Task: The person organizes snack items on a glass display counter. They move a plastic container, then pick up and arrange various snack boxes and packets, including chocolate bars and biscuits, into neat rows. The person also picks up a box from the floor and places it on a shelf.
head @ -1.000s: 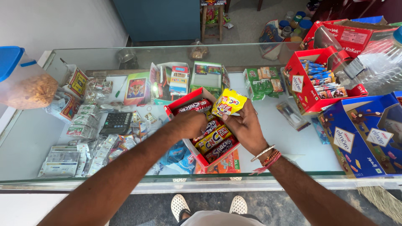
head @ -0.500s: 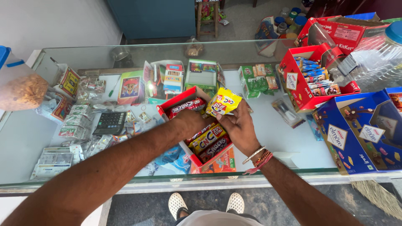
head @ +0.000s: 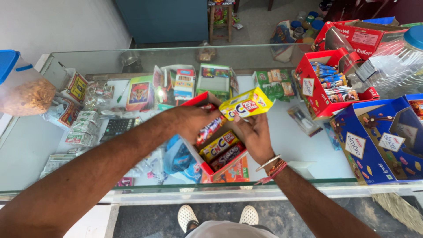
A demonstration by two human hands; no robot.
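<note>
My right hand [head: 255,134] holds a yellow snack bar [head: 246,103] by its lower edge, just above a small red display box [head: 206,168] on the glass counter. Inside that box my left hand [head: 191,121] grips a dark red wrapped bar [head: 210,128]. More bars lie in the box: a yellow one [head: 219,144] and a dark one [head: 227,155] below it. Bracelets circle my right wrist.
A red box of blue-wrapped sweets [head: 318,94] and a blue chocolate box [head: 379,143] stand at the right. A blue-lidded jar [head: 20,88] sits at the left. Under the glass counter [head: 39,145] lie packets and a calculator [head: 116,125]. My feet [head: 187,216] show below.
The view has shifted slightly. My right hand still holds the yellow bar over the box, a little further left. My left hand has pushed deeper into the box onto the dark red bar.
</note>
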